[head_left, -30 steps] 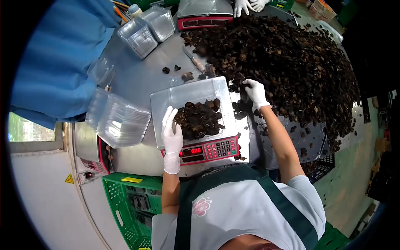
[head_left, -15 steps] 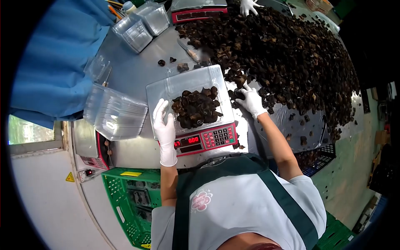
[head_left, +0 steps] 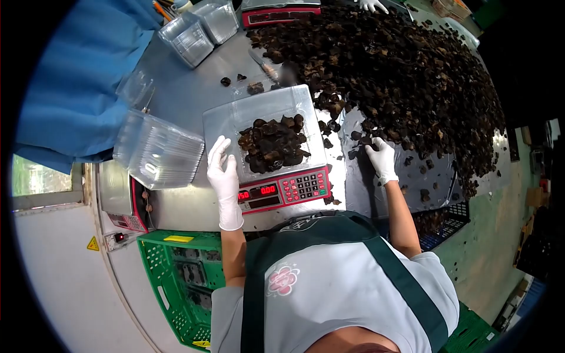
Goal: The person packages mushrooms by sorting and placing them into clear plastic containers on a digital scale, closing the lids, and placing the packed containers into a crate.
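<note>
A clear plastic tray (head_left: 242, 130) heaped with dark wood ear mushrooms (head_left: 273, 144) rests on the metal platform of a red digital scale (head_left: 282, 191). Beside the platform's left edge is my left hand (head_left: 223, 176), white-gloved, fingers spread and holding nothing. My right hand (head_left: 382, 162), also gloved, reaches over the table at the near edge of the big mushroom pile (head_left: 412, 88). Its thumb and forefinger are apart, close to a few loose dark pieces (head_left: 356, 136). Whether the fingertips touch one I cannot make out.
Stacked clear trays (head_left: 162, 150) stand left of the scale, more trays (head_left: 187, 41) behind. A knife (head_left: 265, 66) lies beyond the scale. Another person's gloved hand (head_left: 372, 5) is at the far edge, near a second scale (head_left: 279, 16). A green crate (head_left: 170, 282) sits below left.
My right hand has moved right and slightly nearer, away from the scale's side. My left hand stays beside the scale, fingers spread. The other person's hand has shifted away.
</note>
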Motion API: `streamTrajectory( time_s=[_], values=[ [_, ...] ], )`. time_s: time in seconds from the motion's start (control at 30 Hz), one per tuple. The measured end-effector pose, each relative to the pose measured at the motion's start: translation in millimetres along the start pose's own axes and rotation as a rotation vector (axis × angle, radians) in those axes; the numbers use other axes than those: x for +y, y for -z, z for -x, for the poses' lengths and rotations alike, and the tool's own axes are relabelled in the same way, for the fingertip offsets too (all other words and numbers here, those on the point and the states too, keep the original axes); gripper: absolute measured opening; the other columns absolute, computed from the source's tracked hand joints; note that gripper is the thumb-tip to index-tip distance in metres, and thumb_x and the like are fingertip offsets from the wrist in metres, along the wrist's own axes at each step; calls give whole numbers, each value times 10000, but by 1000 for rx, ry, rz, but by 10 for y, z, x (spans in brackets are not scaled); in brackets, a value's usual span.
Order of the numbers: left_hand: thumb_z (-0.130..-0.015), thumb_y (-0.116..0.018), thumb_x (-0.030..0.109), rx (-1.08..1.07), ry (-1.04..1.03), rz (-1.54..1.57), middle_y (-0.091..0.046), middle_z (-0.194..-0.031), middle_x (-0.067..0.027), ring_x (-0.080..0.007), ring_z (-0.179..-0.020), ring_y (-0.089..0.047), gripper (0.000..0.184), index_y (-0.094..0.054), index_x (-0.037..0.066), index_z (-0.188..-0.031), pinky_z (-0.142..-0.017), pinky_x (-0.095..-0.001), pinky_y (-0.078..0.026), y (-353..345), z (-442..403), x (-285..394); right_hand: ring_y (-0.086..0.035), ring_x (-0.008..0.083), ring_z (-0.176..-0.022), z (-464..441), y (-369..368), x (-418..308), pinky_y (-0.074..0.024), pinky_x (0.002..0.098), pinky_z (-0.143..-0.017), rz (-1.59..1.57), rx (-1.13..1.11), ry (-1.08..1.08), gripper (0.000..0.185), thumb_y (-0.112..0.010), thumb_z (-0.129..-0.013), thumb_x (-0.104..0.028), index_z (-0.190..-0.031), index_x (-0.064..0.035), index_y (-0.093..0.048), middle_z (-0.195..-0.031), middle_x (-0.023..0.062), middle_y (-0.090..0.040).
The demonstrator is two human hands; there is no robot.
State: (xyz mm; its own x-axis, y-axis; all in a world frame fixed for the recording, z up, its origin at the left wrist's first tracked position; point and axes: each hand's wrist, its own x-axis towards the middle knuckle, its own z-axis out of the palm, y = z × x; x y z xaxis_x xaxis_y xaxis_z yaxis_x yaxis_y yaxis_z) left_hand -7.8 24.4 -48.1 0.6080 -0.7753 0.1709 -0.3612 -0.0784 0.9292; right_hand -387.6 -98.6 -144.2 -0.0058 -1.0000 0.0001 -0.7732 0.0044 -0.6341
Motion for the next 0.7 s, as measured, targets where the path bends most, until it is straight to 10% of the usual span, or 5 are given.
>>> streamTrajectory(
  time_s=[0.17,0.4,0.53,0.7],
  values=[
    [-797,-521,-80,-14,-19,12,-567,-1271,-47,-174,-1159,-531,381,-653,74,-1120,-959,-310,-420,-2,-9,2,-660,332,-888,-181,125,-94,-515,350,-778,9,199,85,289,-693,-767,-179,-1014,-38,-643,-927,186,-677],
    [-802,-532,-71,-20,-38,-3,-577,-1255,-68,-182,-1151,-540,356,-656,59,-1109,-961,-306,-422,-8,-23,22,-648,334,-806,-675,-201,-136,-525,431,-717,521,-74,202,313,-597,-779,-124,-1086,-135,-657,-904,171,-670],
    [-804,-546,-67,-9,-44,2,-585,-1242,-78,-184,-1139,-550,332,-658,42,-1098,-945,-294,-437,7,-10,11,-652,327,-757,-759,-186,-249,-527,422,-678,388,42,299,180,-580,-801,-136,-908,-113,-723,-808,163,-668],
    [-803,-555,-68,2,-42,2,-595,-1221,-81,-186,-1125,-561,315,-663,37,-1079,-936,-292,-448,-3,0,6,-654,326,-833,-756,-162,-359,-525,381,-738,105,6,318,273,-647,-776,-105,-1046,-86,-681,-898,170,-674]
  ],
)
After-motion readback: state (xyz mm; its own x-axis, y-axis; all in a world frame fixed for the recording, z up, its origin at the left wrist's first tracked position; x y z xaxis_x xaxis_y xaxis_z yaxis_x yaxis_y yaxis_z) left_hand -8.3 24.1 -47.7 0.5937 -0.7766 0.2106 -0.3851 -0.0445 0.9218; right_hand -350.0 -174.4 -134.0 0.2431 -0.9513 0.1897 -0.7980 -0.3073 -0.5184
